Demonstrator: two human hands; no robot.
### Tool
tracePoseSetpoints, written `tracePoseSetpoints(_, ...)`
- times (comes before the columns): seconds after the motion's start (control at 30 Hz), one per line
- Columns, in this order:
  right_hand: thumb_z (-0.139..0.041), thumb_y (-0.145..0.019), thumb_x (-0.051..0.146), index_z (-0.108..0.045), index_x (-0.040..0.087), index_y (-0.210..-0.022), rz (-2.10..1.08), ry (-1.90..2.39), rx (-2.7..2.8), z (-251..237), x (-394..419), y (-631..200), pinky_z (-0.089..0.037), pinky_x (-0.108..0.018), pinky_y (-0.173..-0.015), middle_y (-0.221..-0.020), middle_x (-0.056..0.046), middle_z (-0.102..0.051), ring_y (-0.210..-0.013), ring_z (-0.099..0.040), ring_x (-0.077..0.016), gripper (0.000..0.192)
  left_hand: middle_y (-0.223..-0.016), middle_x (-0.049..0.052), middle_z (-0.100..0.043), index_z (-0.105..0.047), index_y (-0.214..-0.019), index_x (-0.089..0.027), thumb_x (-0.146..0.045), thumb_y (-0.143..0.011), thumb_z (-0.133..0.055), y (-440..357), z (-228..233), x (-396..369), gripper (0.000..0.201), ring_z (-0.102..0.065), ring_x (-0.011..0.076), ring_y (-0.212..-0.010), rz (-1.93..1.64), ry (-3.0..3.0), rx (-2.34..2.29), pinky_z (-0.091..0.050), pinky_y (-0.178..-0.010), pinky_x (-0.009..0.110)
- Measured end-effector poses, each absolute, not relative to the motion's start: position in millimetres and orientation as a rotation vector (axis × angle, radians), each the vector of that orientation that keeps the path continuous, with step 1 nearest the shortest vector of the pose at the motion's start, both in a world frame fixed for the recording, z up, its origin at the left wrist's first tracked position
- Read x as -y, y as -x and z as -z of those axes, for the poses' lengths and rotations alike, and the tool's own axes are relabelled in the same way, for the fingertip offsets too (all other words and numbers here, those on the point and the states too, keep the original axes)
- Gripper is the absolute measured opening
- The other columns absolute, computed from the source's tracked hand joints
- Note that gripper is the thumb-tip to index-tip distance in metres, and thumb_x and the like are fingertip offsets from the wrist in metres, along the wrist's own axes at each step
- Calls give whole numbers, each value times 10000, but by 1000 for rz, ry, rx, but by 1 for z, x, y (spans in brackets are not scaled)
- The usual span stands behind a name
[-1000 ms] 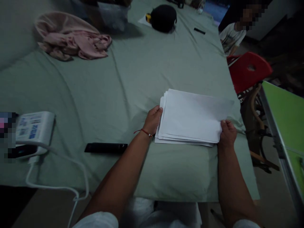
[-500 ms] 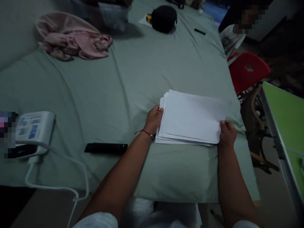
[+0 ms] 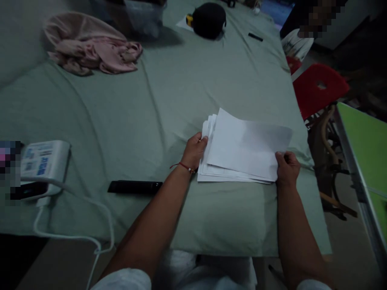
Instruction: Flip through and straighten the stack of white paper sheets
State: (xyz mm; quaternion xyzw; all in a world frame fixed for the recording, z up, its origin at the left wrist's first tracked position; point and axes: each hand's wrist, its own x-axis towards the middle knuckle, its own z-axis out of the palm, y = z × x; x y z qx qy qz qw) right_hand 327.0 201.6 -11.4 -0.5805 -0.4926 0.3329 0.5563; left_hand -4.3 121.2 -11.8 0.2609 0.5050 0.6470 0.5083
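Note:
A loose stack of white paper sheets [image 3: 208, 171] lies low over the green cloth, its edges uneven. My left hand [image 3: 195, 151] grips the stack's left side, thumb on top; a red string bracelet circles that wrist. On the right, my right hand [image 3: 288, 167] pinches the right edge of the top sheet [image 3: 244, 145] between thumb and curled fingers. That sheet is bowed and skewed against the ones beneath, its far left corner raised. Whether my right fingers also hold lower sheets is hidden.
The green-clothed table [image 3: 181, 80] bears a black bar-shaped object [image 3: 135, 187], a white box with a cable [image 3: 45, 161], a pink cloth [image 3: 96, 52], a plastic bin [image 3: 145, 18] and a black rounded case [image 3: 209, 21]. A red chair [image 3: 320, 88], another person [image 3: 298, 44] and a green-topped table [image 3: 365, 133] are right.
The top sheet has bent and turned, shifting away from the stack's left edge, with its far left corner lifting. My right hand has moved slightly left; my left hand keeps its grip.

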Motion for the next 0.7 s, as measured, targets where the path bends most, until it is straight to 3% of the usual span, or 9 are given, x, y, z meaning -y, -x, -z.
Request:
tracePoseSetpoints(0.43, -912, -526, 516, -618, 205, -783, -747, 1312, 993, 9, -208, -335, -396, -278, -658, -734, 49, -561, -703, -471, -118, 499, -763, -9, -655, -623, -858, -208, -305, -900, -651, 2, 15, -121, 109, -614, 184, -787, -1601, -646, -1299, -478, -707, 267)
tracePoseSetpoints(0.6, -807, -729, 143, -636, 208, -675, -776, 1470, 888, -12, -199, -326, -407, -310, -672, -697, 20, -578, -682, -483, -127, 191, -784, -4, -634, -605, -824, -213, -272, -931, -648, 2, 16, -121, 129, -598, 198, -856, -1624, -676, -1424, -492, -779, 278)
tracePoseSetpoints(0.7, -682, -816, -71, -658, 194, -598, -700, 1505, 851, -24, -194, -321, -461, -336, -765, -712, -17, -592, -716, -526, -135, 344, -768, -8, -593, -562, -787, -213, -216, -958, -595, 0, 17, -122, 174, -563, 185, -814, -1590, -714, -1436, -479, -809, 290)
